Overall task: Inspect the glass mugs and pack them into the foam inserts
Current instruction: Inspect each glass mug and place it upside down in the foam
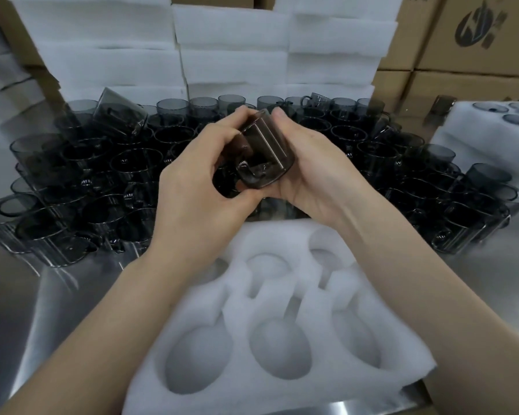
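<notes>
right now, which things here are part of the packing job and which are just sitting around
In the job: mug held in left hand and right hand; empty foam insert; loose mugs waiting.
Just about: foam stack; filled insert; cardboard boxes.

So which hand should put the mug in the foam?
Probably the right hand: it cradles the mug along its side, while the left hand only holds the near end with fingertips. The foam lies just below, its visible holes empty.
</notes>
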